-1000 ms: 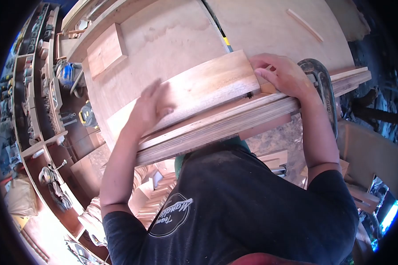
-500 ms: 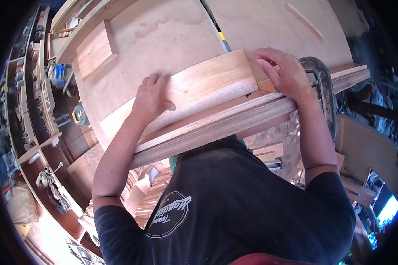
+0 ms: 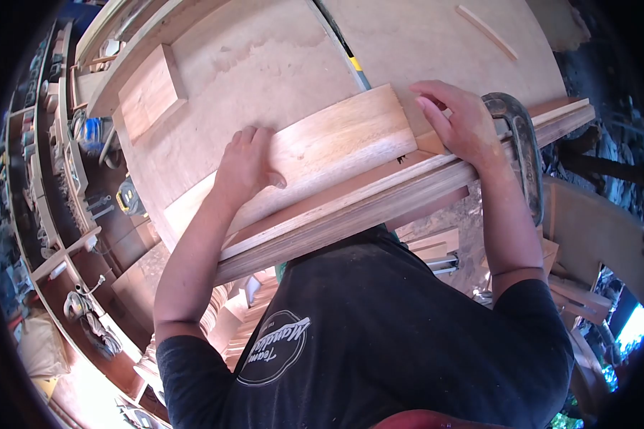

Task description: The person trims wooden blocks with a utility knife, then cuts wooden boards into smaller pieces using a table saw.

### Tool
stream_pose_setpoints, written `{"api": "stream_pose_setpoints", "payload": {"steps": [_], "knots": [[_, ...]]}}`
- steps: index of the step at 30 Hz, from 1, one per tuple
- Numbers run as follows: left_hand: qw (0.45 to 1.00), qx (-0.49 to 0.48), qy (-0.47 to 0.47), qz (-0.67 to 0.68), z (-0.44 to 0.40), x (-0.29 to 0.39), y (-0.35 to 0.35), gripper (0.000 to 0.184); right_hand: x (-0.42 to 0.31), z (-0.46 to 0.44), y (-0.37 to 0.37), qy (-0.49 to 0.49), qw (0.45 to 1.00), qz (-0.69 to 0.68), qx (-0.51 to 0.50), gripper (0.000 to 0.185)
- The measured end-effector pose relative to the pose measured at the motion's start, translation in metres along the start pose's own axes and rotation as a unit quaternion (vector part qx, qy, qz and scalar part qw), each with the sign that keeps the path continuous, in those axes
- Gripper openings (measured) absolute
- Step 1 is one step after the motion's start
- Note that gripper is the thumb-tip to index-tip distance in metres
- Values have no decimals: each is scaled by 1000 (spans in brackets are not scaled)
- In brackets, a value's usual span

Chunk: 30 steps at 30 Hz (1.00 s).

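Observation:
A thick pale wooden board (image 3: 336, 139) lies at a slant along the near side of the workbench. My left hand (image 3: 247, 164) is closed over its left part, fingers at the far edge and thumb on the near side. Beyond the board's right end, my right hand (image 3: 458, 121) is raised with thumb and fingers apart and nothing visible between them. A small wooden block (image 3: 431, 143) sits below that hand, partly hidden by it. A dark metal clamp (image 3: 522, 154) grips the bench edge just right of my right wrist.
The plywood workbench top (image 3: 265, 64) carries a flat wood piece (image 3: 150, 96) at left and a thin stick (image 3: 488, 32) at far right. A long narrow tool with a yellow band (image 3: 355, 64) lies behind the board. Shelves (image 3: 57, 257) with tools line the left.
The board's right end has shifted slightly down and left, with my left hand staying on it. My right hand has barely moved. The whole view has tilted a little.

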<state>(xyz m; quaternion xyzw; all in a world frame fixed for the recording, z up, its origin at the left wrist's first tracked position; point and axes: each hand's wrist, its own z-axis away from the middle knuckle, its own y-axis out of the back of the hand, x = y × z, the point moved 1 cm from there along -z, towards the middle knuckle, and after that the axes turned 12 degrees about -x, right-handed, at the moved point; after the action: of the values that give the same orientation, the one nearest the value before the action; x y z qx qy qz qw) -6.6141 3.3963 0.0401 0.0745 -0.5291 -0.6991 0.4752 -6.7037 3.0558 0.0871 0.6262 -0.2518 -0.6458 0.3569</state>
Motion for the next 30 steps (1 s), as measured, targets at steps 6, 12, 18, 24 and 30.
{"api": "stream_pose_setpoints", "payload": {"steps": [6,12,18,24,30], "knots": [[996,-43,25,80,11,19,60,40,3,2,2,3,999,-30,36,21],[995,42,-78,-50,44,38,44,26,11,4,1,36,996,-11,76,17],[998,-2,-63,-18,30,6,12,59,7,4,2,7,997,-20,75,15],[993,79,33,-81,8,-12,-3,83,3,3,0,15,998,-11,57,17],[1000,24,-10,-9,3,-14,-3,75,0,2,0,5,999,-31,36,19]]}}
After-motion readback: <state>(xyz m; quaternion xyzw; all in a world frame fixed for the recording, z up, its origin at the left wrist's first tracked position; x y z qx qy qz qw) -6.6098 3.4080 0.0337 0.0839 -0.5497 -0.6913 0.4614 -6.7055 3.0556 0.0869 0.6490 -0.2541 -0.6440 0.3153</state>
